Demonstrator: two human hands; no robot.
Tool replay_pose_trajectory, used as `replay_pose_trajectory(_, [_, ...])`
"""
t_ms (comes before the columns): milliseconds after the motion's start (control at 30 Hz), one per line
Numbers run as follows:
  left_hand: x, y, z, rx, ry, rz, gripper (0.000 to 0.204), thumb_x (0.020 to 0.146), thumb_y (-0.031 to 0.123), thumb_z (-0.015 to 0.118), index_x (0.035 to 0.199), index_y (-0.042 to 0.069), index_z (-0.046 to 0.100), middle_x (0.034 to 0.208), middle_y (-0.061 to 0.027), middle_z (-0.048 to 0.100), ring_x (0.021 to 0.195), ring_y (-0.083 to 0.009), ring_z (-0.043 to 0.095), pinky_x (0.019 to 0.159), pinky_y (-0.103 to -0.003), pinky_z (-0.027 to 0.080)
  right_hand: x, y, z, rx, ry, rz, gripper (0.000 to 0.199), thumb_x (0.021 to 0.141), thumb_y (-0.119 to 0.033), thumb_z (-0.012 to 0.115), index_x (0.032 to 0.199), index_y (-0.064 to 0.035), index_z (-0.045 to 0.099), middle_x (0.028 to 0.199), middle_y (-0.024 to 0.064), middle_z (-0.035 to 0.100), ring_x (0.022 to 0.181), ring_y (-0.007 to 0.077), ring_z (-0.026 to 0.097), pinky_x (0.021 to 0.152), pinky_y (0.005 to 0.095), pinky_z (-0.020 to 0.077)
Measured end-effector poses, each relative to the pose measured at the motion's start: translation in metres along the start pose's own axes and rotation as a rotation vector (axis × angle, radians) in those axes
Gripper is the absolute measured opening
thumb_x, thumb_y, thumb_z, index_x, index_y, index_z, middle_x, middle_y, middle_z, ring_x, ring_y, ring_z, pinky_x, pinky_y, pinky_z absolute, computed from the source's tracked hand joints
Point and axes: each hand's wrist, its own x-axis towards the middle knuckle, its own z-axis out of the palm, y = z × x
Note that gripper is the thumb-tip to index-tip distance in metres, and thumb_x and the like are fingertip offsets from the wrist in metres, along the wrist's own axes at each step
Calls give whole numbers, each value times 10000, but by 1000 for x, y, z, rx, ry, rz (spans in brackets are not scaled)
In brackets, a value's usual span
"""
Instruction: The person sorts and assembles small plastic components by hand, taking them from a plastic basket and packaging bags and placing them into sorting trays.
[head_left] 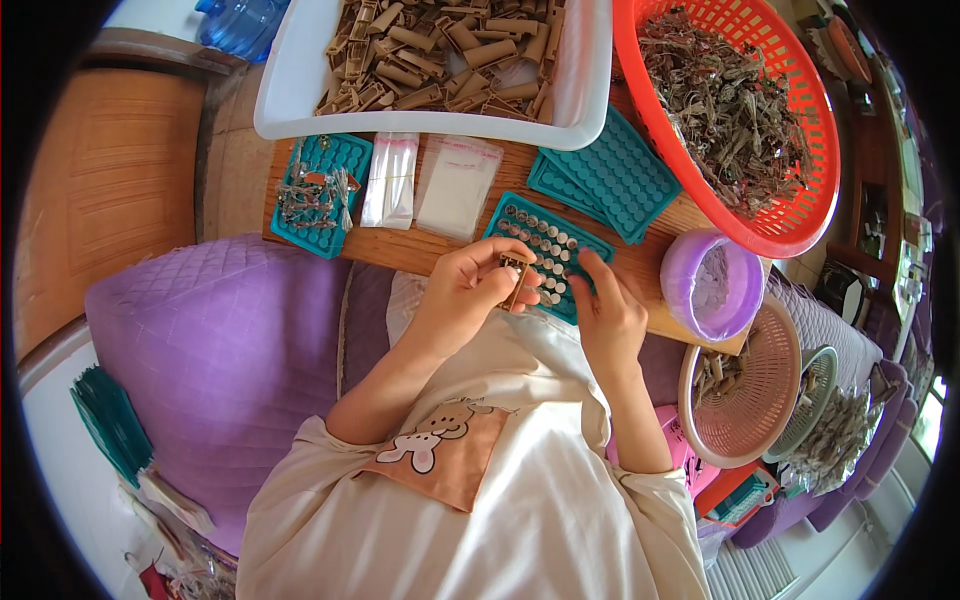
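My left hand (455, 295) is closed around a small tan plastic casing (513, 270), its open side turned up, with fine detail inside too small to make out. Just right of it lies a teal moulded tray (596, 243) with rows of small round silver discs (548, 246) in its cups. My right hand (610, 310) is at the tray's right side, thumb and forefinger apart over the discs. Nothing shows between those fingertips. The left hand's fingers hide part of the tray's near left corner.
A white bin (420, 128) of tan casings stands behind. Clear plastic bags (455, 190) and a teal tray with metallic pieces (320, 200) lie left. Spare teal trays (620, 170), a red basket (826, 150) of wrapped pieces and a purple tub (690, 250) stand right.
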Motion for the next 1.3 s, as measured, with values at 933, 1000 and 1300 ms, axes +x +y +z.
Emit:
replay_pose_trajectory(933, [-9,12,18,536,-35,79,264,786,58,535,1042,4,504,732,-94,610,678,-130,602,585,-238,450,31,-49,-29,298,-34,-193,188,642,55,604,789,-15,509,714,81,567,664,241,571,562,316,458])
replay_pose_trajectory(1000, [-9,7,16,570,-37,113,268,779,70,542,1039,11,510,721,-107,603,656,-161,601,573,-251,444,44,-52,-39,291,-279,-112,157,638,36,592,751,-35,509,671,83,544,621,262,536,557,342,434])
replay_pose_trajectory(1300, [-9,30,19,736,-82,153,268,772,89,555,1025,4,524,692,-137,576,627,-174,593,547,-291,436,102,-57,-60,309,-783,-115,389,609,-6,630,977,-26,504,886,94,523,814,240,540,677,319,451])
